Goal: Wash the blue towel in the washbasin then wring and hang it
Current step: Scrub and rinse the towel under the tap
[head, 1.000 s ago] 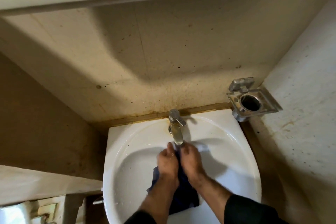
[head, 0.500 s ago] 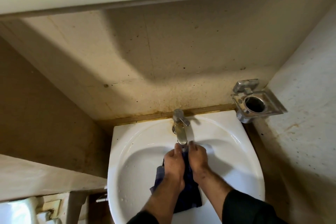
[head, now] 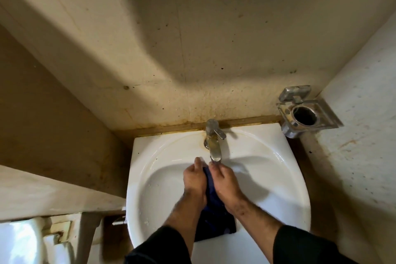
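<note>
- The dark blue cloth towel (head: pixel 211 206) is inside the white ceramic washbasin (head: pixel 278 178), bunched between the two hands, directly under the spout of the tap.
- The left hand (head: pixel 196 182) holds the left side of the towel. Its fingers are bent down around the cloth, and the fingertips point toward the back of the basin.
- The right hand (head: pixel 225 182) holds the right side of the towel in the same way, with the fingers curled on the fabric. Its fingertips are just below the mouth of the tap.
- The two hands are close together, almost touching, and only a narrow strip of blue cloth shows between them.
- The lower part of the towel hangs out behind the wrists and lies on the front part of the basin, near the front rim.
- Both forearms come from the bottom of the view, and each one wears a black sleeve (head: pixel 300 246).
- The silver metal tap (head: pixel 214 141) stands at the back middle of the basin, with brown stains on its body. I cannot tell if water is running from it.
- A square silver metal holder with a round hole (head: pixel 306 113) is fixed on the wall to the right of the basin, near its back corner.
- The beige wall (head: pixel 192 49) behind the basin has dark spots and brownish stains along the line where it meets the basin.
</note>
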